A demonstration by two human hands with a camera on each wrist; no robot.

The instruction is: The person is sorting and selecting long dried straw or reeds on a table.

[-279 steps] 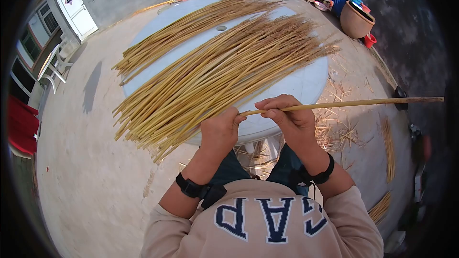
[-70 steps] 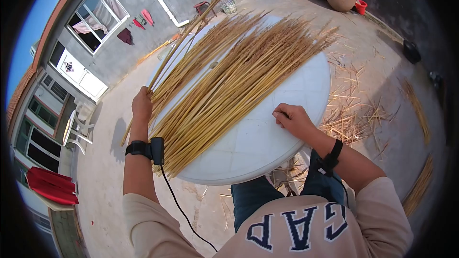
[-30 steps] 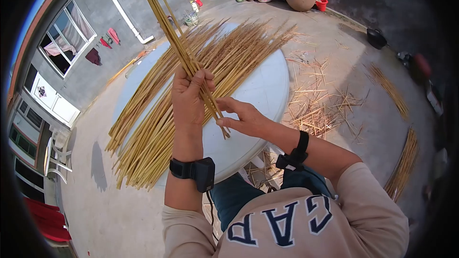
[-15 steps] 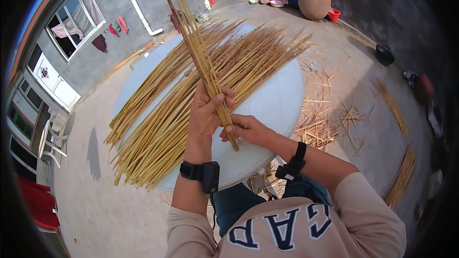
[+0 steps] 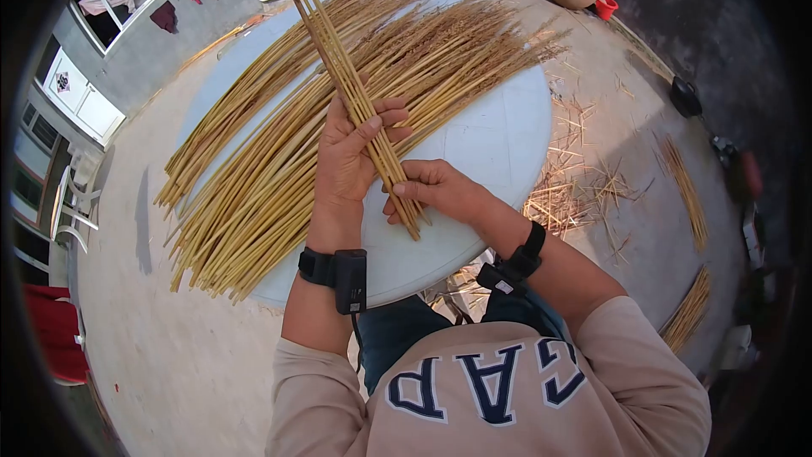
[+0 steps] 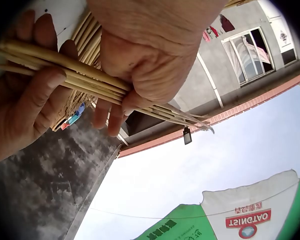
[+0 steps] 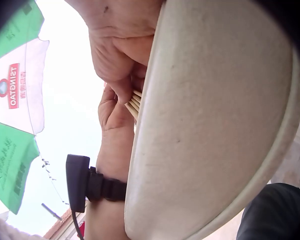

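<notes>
The small bunch of stalks [image 5: 336,63] slants from the frame's top, left of center, down to its middle, over the desk [image 5: 486,140]. The left hand [image 5: 348,152] grips it higher up; the right hand [image 5: 444,190], nearer the low end, pinches it.

L hand [image 5: 347,154] gripping w/ thumb [image 5: 370,130] on top; R hand [image 5: 438,189] pinching nr it.

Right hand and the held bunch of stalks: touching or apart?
Touching. The head view shows the right hand at the lower part of the held bunch of stalks, its thumb lying against them.
</notes>
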